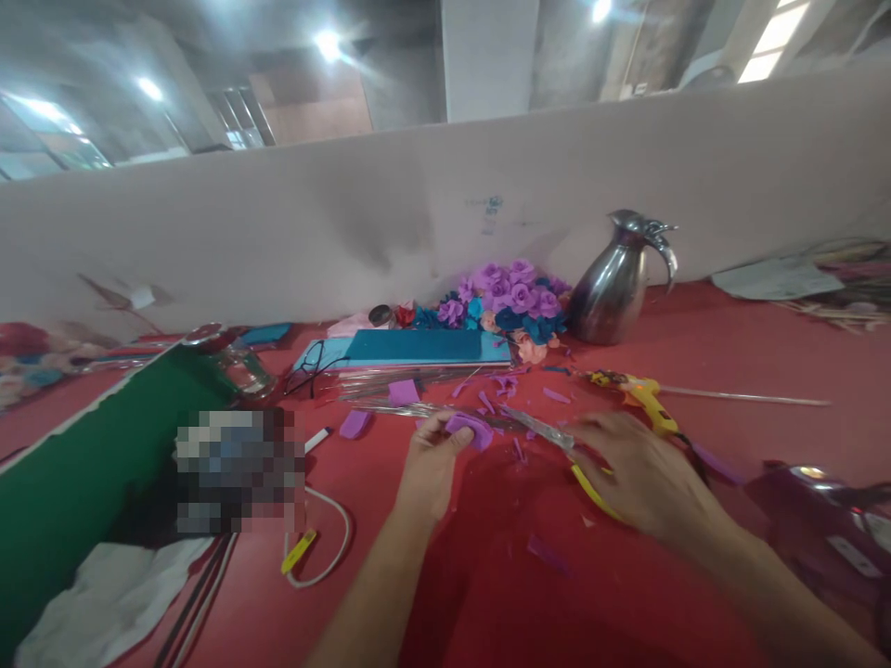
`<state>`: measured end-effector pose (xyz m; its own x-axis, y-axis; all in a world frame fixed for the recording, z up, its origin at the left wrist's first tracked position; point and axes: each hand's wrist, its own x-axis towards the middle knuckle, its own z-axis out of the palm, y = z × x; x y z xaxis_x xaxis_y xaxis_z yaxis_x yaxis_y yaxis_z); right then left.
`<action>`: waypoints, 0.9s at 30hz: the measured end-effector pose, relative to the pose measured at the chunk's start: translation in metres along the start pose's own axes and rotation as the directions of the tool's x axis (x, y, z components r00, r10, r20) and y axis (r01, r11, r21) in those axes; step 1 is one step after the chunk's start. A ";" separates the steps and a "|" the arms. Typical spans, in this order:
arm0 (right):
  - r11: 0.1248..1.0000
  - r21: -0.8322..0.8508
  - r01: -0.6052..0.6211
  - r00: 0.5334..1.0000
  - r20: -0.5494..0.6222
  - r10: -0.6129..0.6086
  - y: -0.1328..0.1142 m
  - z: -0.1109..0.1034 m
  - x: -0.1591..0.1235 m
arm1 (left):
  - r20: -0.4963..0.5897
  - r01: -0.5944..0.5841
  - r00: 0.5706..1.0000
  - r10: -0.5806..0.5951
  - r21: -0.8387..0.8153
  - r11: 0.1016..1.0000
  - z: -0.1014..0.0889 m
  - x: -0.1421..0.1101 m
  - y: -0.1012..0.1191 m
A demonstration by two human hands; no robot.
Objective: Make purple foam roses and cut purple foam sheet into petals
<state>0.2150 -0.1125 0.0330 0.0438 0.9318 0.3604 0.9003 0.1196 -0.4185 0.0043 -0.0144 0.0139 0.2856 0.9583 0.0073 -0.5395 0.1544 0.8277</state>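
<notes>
Between the thumb and fingers of my left hand (430,464) is a small stack of purple paper petals (471,430) with rounded edges. My right hand (644,473) is slightly blurred, with its fingers stretched out over the yellow handles of the scissors (549,431). The scissor blades point left toward the petals and look closed together. Whether any finger sits inside a handle loop is hidden. Purple scraps (519,450) lie scattered around the blades. Left of my left hand are a cut purple piece (355,424) and a purple square (403,392).
A yellow glue gun (647,399) with a glue stick lies beyond my right hand. Behind stand a metal jug (613,288) and a heap of paper flowers (515,292). Glasses (311,371) rest by blue sheets (414,344). A green panel (83,455) borders the left; a cable (346,529) loops nearby.
</notes>
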 end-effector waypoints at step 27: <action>0.209 0.888 -0.410 0.912 0.399 0.093 -0.055 0.034 0.033 | 0.238 0.287 0.921 -0.308 0.120 0.950 -0.009 -0.001 -0.009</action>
<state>0.1526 -0.0762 0.0394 -0.0490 0.9979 -0.0430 -0.2147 -0.0526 -0.9753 0.0020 -0.0147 0.0014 0.6180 0.7778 -0.1149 -0.3357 0.3932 0.8560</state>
